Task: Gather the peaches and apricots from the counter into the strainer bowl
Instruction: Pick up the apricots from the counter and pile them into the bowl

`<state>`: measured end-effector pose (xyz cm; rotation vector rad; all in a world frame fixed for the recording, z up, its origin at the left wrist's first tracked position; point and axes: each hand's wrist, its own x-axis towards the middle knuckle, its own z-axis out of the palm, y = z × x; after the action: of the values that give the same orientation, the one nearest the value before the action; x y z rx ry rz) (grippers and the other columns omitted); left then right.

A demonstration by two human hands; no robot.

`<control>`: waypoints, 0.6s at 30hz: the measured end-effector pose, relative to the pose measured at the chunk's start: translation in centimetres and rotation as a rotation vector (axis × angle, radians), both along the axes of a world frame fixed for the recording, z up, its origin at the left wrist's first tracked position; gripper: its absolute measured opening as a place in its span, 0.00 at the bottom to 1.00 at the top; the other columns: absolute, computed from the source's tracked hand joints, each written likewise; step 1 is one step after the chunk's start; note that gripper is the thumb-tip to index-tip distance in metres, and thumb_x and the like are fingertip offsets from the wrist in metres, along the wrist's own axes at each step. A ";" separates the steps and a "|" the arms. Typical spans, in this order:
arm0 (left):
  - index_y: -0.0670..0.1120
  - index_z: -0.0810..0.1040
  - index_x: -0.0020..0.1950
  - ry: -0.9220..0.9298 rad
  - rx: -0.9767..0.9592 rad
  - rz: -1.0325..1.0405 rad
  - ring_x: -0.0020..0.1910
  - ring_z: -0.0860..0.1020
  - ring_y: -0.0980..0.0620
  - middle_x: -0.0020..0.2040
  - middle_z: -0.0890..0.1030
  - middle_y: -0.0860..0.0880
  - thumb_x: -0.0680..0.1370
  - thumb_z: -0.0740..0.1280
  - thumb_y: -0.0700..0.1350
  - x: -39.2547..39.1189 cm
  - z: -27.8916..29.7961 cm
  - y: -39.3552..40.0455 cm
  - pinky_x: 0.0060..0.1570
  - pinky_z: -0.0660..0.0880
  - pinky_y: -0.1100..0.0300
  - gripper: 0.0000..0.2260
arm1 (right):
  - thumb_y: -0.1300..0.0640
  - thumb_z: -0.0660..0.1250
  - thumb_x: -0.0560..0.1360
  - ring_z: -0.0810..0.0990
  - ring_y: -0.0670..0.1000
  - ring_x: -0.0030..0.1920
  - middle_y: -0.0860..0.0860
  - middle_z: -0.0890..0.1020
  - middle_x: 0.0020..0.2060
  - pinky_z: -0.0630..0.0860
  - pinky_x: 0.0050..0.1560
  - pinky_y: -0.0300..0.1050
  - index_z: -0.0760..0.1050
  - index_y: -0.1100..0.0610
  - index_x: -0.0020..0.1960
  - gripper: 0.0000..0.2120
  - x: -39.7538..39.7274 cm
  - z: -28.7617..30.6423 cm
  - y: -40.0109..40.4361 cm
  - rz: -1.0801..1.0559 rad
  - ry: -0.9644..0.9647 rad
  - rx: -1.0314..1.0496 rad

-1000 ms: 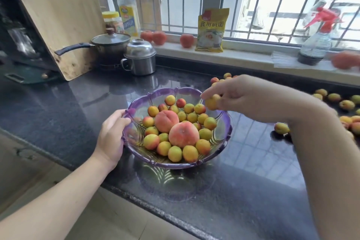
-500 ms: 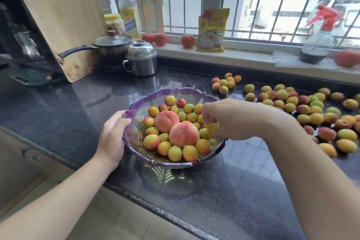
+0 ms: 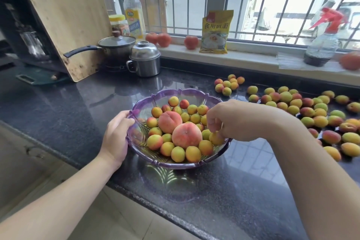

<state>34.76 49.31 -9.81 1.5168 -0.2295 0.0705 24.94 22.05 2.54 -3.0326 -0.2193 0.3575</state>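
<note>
A purple see-through strainer bowl point(image 3: 176, 92) stands on the dark counter, holding two big peaches point(image 3: 186, 135) and several small apricots point(image 3: 178, 153). My left hand point(image 3: 116, 136) grips the bowl's left rim, thumb over the edge. My right hand point(image 3: 236, 121) hangs over the bowl's right side, its curled fingertips on an apricot point(image 3: 214, 139) that sits low against the rim. Several more loose apricots point(image 3: 313, 112) lie scattered on the counter to the right, with a small cluster point(image 3: 228, 84) behind the bowl.
A lidded pot point(image 3: 116, 45) and a steel lidded mug point(image 3: 145, 60) stand at the back left beside a leaning wooden board point(image 3: 64, 17). On the window sill are an oil bottle point(image 3: 134, 13), tomatoes point(image 3: 191, 42), a yellow packet point(image 3: 215, 32) and a spray bottle point(image 3: 323, 45).
My right hand has come down from above the bowl's far rim to its right side, carrying the apricot down among the fruit. My left hand stays on the rim.
</note>
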 end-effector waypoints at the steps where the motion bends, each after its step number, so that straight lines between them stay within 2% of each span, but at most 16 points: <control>1: 0.53 0.87 0.46 0.001 0.000 -0.001 0.50 0.84 0.42 0.47 0.87 0.43 0.76 0.62 0.47 0.0 0.0 0.0 0.54 0.78 0.44 0.13 | 0.64 0.68 0.77 0.75 0.47 0.42 0.45 0.75 0.44 0.75 0.38 0.37 0.73 0.45 0.50 0.14 0.1 -0.2 0.0 0.007 -0.014 -0.017; 4: 0.54 0.87 0.46 0.003 -0.001 0.000 0.49 0.84 0.44 0.46 0.87 0.45 0.76 0.62 0.47 -0.1 0.2 -0.1 0.53 0.79 0.46 0.13 | 0.64 0.68 0.76 0.74 0.47 0.40 0.43 0.72 0.40 0.69 0.35 0.36 0.73 0.47 0.50 0.13 0.3 -0.5 0.2 0.021 -0.034 -0.036; 8: 0.53 0.87 0.46 -0.001 0.003 -0.005 0.49 0.84 0.44 0.46 0.87 0.44 0.76 0.61 0.47 -0.2 0.2 -0.1 0.52 0.79 0.47 0.13 | 0.62 0.68 0.78 0.78 0.49 0.46 0.46 0.77 0.47 0.78 0.41 0.39 0.77 0.49 0.56 0.11 0.2 -0.2 -0.1 0.020 -0.021 -0.023; 10: 0.54 0.87 0.45 0.001 0.001 -0.006 0.49 0.84 0.44 0.45 0.87 0.45 0.76 0.61 0.47 -0.2 0.3 -0.1 0.52 0.79 0.48 0.13 | 0.58 0.67 0.79 0.79 0.49 0.49 0.44 0.79 0.49 0.80 0.49 0.44 0.77 0.46 0.54 0.08 0.2 0.4 -0.7 -0.013 -0.058 0.068; 11: 0.54 0.87 0.45 0.000 -0.002 -0.007 0.49 0.84 0.44 0.45 0.87 0.45 0.76 0.61 0.47 -0.2 0.2 0.0 0.52 0.79 0.48 0.13 | 0.57 0.67 0.79 0.79 0.48 0.49 0.43 0.80 0.48 0.80 0.49 0.45 0.77 0.44 0.52 0.07 0.3 0.8 -1.3 -0.047 -0.118 0.139; 14: 0.52 0.86 0.46 0.003 -0.009 -0.010 0.48 0.84 0.45 0.45 0.87 0.45 0.76 0.61 0.47 -0.3 0.2 -0.1 0.51 0.79 0.49 0.13 | 0.57 0.67 0.80 0.81 0.48 0.44 0.43 0.81 0.44 0.78 0.40 0.42 0.80 0.46 0.48 0.06 0.9 1.5 -3.9 -0.234 -0.353 0.348; 17: 0.54 0.86 0.46 0.007 -0.022 -0.022 0.47 0.85 0.49 0.44 0.87 0.49 0.76 0.60 0.46 -0.3 0.3 -0.3 0.48 0.79 0.52 0.13 | 0.56 0.65 0.80 0.83 0.57 0.40 0.49 0.82 0.43 0.84 0.34 0.56 0.80 0.47 0.47 0.07 2.0 -0.2 -6.5 -0.449 -0.476 0.451; 18: 0.54 0.85 0.48 0.010 -0.026 -0.031 0.48 0.85 0.50 0.45 0.87 0.50 0.76 0.60 0.47 -0.3 0.3 -0.3 0.48 0.79 0.52 0.13 | 0.57 0.65 0.80 0.83 0.58 0.41 0.50 0.82 0.44 0.84 0.34 0.58 0.80 0.48 0.47 0.07 2.5 -1.3 -7.3 -0.508 -0.484 0.443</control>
<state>34.45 49.00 -9.53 1.4867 -0.2431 0.0407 27.45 14.76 1.21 -2.5503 0.3899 -0.4093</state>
